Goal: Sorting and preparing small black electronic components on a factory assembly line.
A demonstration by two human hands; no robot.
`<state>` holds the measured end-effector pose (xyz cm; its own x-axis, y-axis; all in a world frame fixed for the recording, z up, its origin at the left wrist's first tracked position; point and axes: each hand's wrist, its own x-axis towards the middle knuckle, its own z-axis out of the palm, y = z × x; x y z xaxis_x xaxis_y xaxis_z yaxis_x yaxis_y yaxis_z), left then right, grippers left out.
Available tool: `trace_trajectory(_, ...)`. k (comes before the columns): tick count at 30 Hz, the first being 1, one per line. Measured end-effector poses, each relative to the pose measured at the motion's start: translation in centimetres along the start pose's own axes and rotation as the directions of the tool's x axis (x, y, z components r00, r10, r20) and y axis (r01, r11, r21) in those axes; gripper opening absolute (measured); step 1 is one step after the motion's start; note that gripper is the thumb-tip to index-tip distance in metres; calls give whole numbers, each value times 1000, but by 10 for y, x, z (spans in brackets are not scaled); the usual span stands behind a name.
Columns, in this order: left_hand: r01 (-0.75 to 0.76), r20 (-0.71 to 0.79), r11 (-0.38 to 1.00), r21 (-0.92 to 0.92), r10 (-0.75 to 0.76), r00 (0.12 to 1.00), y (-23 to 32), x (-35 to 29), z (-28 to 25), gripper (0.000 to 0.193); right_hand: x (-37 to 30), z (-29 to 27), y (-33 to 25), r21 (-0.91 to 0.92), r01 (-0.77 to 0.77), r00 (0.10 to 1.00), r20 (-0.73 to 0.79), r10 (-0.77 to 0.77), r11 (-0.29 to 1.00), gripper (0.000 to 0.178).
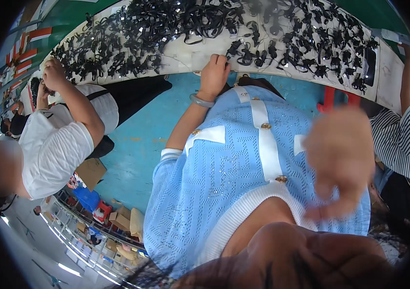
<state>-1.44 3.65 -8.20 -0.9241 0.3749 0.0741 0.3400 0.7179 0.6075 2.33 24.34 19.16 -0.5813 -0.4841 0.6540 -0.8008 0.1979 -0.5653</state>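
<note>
White table (178, 62), black cables (200, 21), left hand (214, 74) at edge, right hand (342, 151) blurred, cannot tell if fingers (221, 61) pinch

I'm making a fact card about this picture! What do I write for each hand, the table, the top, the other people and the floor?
Left hand: at the table's near edge, fingers curled; whether it holds anything is unclear
Wrist: a pale bracelet on the left one
Right hand: raised in front of the top, too blurred to tell more
Table: whitish, with many black cords on it
Top: light blue, white trim
Other people: person in white at left; striped sleeve at right
Floor: blue-green
</note>
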Motion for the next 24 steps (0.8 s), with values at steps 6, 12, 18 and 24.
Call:
trace_trajectory(6,109,-94,988,-105,-119,988,3,5,-6,16,-86,93,168,-429,-213,915,227,333,878,30)
trace_trajectory(12,169,-182,980,-107,-186,966,-1,10,-6,18,-119,136,208,-510,-154,859,354,370,846,28)
trace_trajectory(18,89,-75,984,-155,-102,992,18,20,-3,21,-115,125,213,-522,-148,846,374,381,840,20)
trace_trajectory(24,100,-33,980,-175,-108,994,15,21,-17,31,-93,109,218,-406,-345,857,232,460,846,21)
